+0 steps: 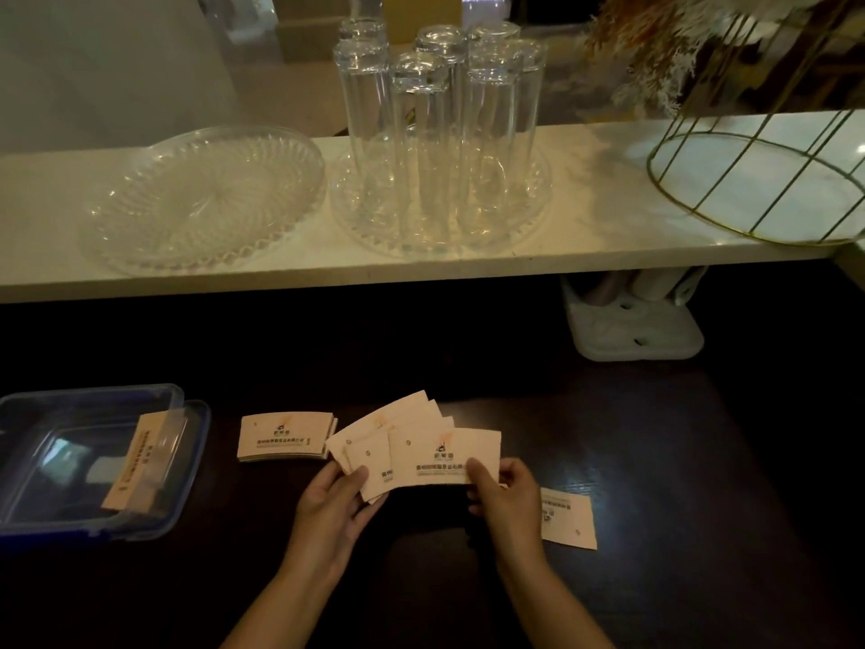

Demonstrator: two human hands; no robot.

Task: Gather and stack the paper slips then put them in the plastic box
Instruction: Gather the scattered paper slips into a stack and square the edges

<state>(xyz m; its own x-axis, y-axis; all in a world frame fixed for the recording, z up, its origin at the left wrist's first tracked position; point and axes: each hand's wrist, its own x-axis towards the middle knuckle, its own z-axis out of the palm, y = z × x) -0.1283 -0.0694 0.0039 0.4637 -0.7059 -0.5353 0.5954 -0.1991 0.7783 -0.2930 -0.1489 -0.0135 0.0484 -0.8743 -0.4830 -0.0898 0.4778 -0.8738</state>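
Your left hand (334,501) and right hand (508,496) are bare: no gloves, no rings, no watch or band at either wrist. Both forearms run in from the bottom edge of the frame, lower centre, w/ no sleeve showing anywhere up to the frame edge. Nails look short and plain, though the light's too dim to be sure. No tattoos or markings visible.
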